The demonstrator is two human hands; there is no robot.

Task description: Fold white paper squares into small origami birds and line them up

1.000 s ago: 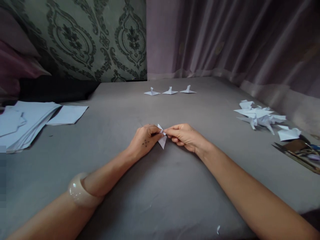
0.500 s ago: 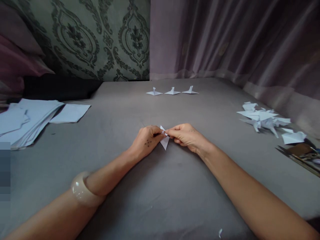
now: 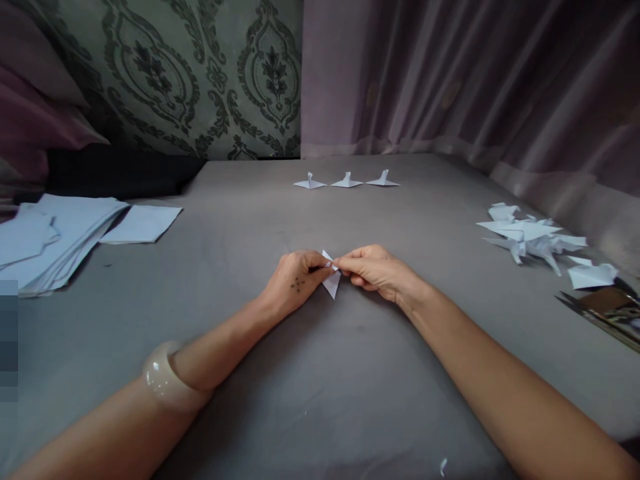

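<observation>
A small folded white paper figure (image 3: 332,285) is between my hands at the middle of the grey surface, one pointed flap toward me and another pointing away. My left hand (image 3: 299,275) pinches it from the left with thumb and forefinger. From the right, my right hand (image 3: 374,268) grips its centre between thumb and forefinger, the other fingers curled under. Both sets of fingertips nearly meet and cover the paper's middle folds. Farther back stand three folded paper birds in a row: a left one (image 3: 310,183), a middle one (image 3: 347,181) and a right one (image 3: 383,180).
A stack of white paper sheets (image 3: 75,223) lies at the left, a smaller sheet (image 3: 143,224) beside it. At the right is a heap of folded paper figures (image 3: 530,233), with scissors (image 3: 575,307) and a brown item nearer me. A paper scrap (image 3: 443,467) lies near the front.
The view has shifted very slightly. Both hands keep their pinch on the folded paper, with hardly any visible movement of the fingers.
</observation>
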